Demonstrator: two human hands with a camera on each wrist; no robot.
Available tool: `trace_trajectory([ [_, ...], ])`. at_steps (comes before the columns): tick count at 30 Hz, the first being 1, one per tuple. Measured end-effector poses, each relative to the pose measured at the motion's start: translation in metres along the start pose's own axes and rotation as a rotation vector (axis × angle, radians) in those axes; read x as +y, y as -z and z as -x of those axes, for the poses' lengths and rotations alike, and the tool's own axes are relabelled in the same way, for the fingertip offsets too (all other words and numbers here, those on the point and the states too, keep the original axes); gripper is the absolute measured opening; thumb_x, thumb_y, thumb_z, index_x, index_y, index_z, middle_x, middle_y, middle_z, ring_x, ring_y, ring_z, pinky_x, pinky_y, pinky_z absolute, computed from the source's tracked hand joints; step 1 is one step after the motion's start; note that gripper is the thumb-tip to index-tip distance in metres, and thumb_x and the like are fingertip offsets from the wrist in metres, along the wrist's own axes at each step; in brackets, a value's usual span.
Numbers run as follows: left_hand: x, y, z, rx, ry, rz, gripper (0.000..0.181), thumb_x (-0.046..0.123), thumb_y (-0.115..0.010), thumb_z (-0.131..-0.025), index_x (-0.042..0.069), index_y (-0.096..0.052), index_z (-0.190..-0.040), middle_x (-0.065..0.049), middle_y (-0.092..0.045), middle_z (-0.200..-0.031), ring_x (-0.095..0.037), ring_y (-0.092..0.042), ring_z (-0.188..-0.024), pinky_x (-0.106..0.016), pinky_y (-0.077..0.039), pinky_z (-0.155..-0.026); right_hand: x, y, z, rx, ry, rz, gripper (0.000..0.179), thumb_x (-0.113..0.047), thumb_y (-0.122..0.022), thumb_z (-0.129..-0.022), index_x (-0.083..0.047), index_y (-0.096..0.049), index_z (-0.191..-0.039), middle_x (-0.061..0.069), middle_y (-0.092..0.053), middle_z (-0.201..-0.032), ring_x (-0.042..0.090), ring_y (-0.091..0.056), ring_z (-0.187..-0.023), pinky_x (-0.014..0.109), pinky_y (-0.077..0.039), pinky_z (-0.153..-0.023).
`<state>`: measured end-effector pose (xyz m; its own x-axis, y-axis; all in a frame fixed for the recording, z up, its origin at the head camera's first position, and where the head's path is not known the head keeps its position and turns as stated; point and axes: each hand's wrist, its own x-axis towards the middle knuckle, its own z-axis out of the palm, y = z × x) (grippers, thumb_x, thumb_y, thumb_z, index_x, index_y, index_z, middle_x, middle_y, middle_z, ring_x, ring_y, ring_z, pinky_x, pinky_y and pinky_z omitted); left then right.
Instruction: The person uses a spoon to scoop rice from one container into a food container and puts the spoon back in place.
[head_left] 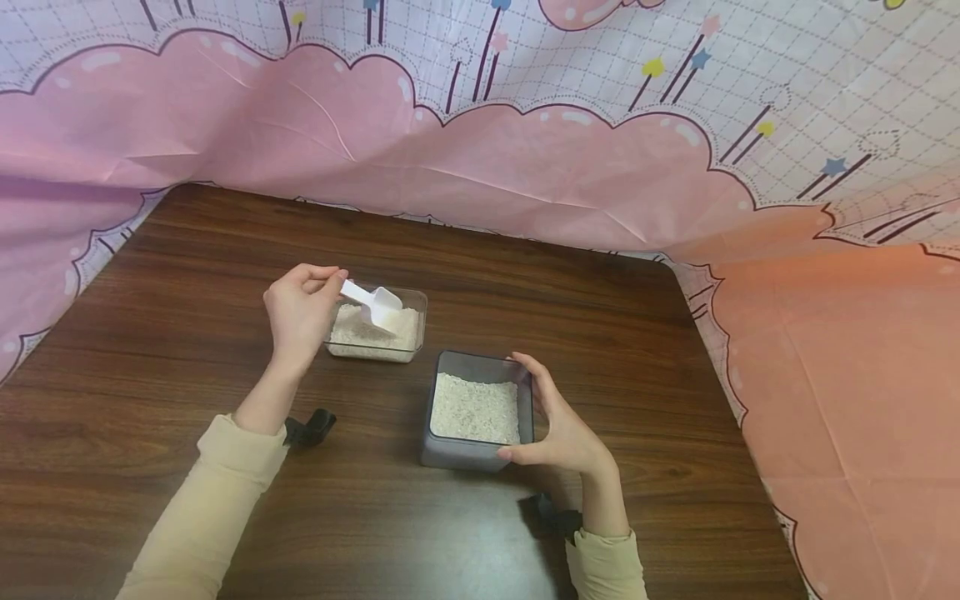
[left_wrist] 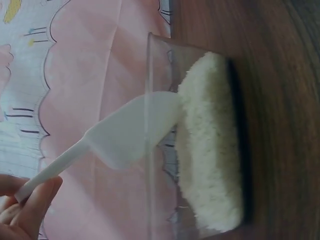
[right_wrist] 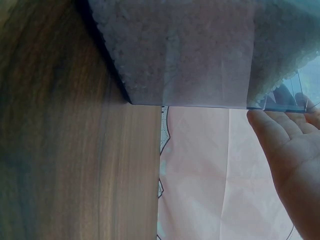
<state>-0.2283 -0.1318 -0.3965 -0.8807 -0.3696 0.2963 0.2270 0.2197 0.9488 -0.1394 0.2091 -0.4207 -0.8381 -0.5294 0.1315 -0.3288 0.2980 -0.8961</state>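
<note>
My left hand [head_left: 297,312] pinches the handle end of a white plastic scoop [head_left: 382,309]. The scoop slants down into a small clear rectangular container [head_left: 415,350]; in the left wrist view its tip touches the heap of white, rice-like grains [left_wrist: 210,145]. My right hand [head_left: 566,429] holds a larger, taller smoky-grey see-through box [head_left: 461,452] by its right side, thumb at the near corner and fingers at the far one. White grains [head_left: 476,408] fill much of that box. In the right wrist view, grains [right_wrist: 200,55] show through its wall.
Both containers stand on a dark brown wooden table [head_left: 570,308], the small one farther back and to the left. Pink patterned cloth [head_left: 450,167] hangs behind the table and along its sides. Black straps [head_left: 311,427] sit at both wrists.
</note>
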Motion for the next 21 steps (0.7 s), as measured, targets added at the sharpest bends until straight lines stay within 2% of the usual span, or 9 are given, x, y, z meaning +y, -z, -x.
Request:
trace_trajectory([
  [3,0.007,0.000,0.005,-0.011,-0.152,-0.034,0.013,0.002,-0.068,-0.089,-0.009,-0.072,-0.093,-0.024,-0.072,-0.091,0.009,-0.065,-0.072,-0.003,-0.051,-0.057,0.000,0.000,0.000,-0.003,-0.002,-0.003,0.111,-0.016,-0.088,-0.069,-0.017,-0.016,-0.154,0.009,-0.020,-0.157,0.027,-0.011,-0.148,0.064,-0.014,-0.118],
  [5,0.011,0.000,0.008,-0.024,-0.273,-0.048,0.008,-0.003,-0.068,-0.088,-0.009,-0.071,-0.091,-0.022,-0.072,-0.091,-0.001,-0.070,-0.079,-0.003,-0.053,-0.064,0.000,0.000,0.001,-0.006,-0.004,-0.005,0.111,-0.016,-0.088,-0.069,-0.017,-0.016,-0.154,0.008,-0.019,-0.157,0.026,-0.010,-0.148,0.063,-0.013,-0.118],
  [7,0.017,0.001,0.011,-0.042,-0.376,-0.050,0.006,-0.007,-0.067,-0.087,-0.011,-0.070,-0.090,-0.022,-0.072,-0.091,-0.018,-0.072,-0.084,-0.004,-0.054,-0.072,0.000,0.001,0.001,-0.009,-0.003,-0.006,0.111,-0.015,-0.088,-0.069,-0.018,-0.016,-0.154,0.010,-0.018,-0.158,0.025,-0.009,-0.149,0.063,-0.012,-0.119],
  [9,0.023,0.003,0.013,-0.045,-0.460,-0.057,0.004,-0.011,-0.066,-0.086,-0.012,-0.069,-0.089,-0.021,-0.073,-0.090,-0.031,-0.072,-0.082,-0.004,-0.053,-0.072,0.000,0.001,0.000,-0.012,0.004,-0.007,0.111,-0.014,-0.088,-0.069,-0.018,-0.015,-0.154,0.011,-0.018,-0.158,0.026,-0.009,-0.149,0.064,-0.011,-0.119],
  [11,0.031,0.006,0.014,-0.038,-0.523,-0.060,0.004,-0.012,-0.067,-0.085,-0.013,-0.069,-0.088,-0.022,-0.072,-0.089,-0.034,-0.072,-0.081,-0.004,-0.053,-0.073,0.000,0.001,0.000,-0.013,0.004,-0.007,0.111,-0.014,-0.087,-0.069,-0.018,-0.015,-0.154,0.011,-0.018,-0.158,0.026,-0.009,-0.149,0.064,-0.011,-0.119],
  [13,0.039,0.008,0.015,-0.012,-0.526,-0.026,0.005,-0.011,-0.067,-0.085,-0.013,-0.069,-0.088,-0.023,-0.072,-0.088,-0.027,-0.073,-0.081,-0.005,-0.054,-0.072,0.000,0.001,0.000,-0.012,0.003,-0.008,0.111,-0.014,-0.087,-0.069,-0.018,-0.015,-0.154,0.011,-0.018,-0.158,0.027,-0.009,-0.148,0.064,-0.011,-0.119],
  [15,0.048,0.010,0.017,0.011,-0.485,0.049,0.006,-0.011,-0.068,-0.085,-0.015,-0.069,-0.089,-0.024,-0.072,-0.088,-0.017,-0.073,-0.081,-0.010,-0.057,-0.072,0.000,0.000,0.001,-0.009,-0.006,-0.009,0.111,-0.014,-0.088,-0.069,-0.019,-0.015,-0.154,0.010,-0.018,-0.158,0.026,-0.010,-0.148,0.064,-0.011,-0.119],
  [18,0.059,0.014,0.019,0.052,-0.365,0.221,0.006,-0.010,-0.068,-0.085,-0.015,-0.069,-0.089,-0.017,-0.074,-0.086,-0.007,-0.072,-0.079,-0.015,-0.060,-0.069,-0.001,0.000,0.001,-0.005,-0.015,-0.007,0.111,-0.015,-0.088,-0.069,-0.017,-0.016,-0.154,0.011,-0.018,-0.158,0.026,-0.011,-0.148,0.065,-0.012,-0.118],
  [21,0.067,0.017,0.022,0.067,-0.280,0.378,0.005,-0.009,-0.069,-0.085,-0.010,-0.070,-0.090,-0.008,-0.075,-0.085,-0.011,-0.073,-0.076,-0.020,-0.062,-0.064,-0.001,0.000,0.001,-0.003,-0.014,-0.005,0.112,-0.015,-0.088,-0.069,-0.014,-0.015,-0.154,0.011,-0.018,-0.158,0.027,-0.012,-0.147,0.066,-0.014,-0.117],
])
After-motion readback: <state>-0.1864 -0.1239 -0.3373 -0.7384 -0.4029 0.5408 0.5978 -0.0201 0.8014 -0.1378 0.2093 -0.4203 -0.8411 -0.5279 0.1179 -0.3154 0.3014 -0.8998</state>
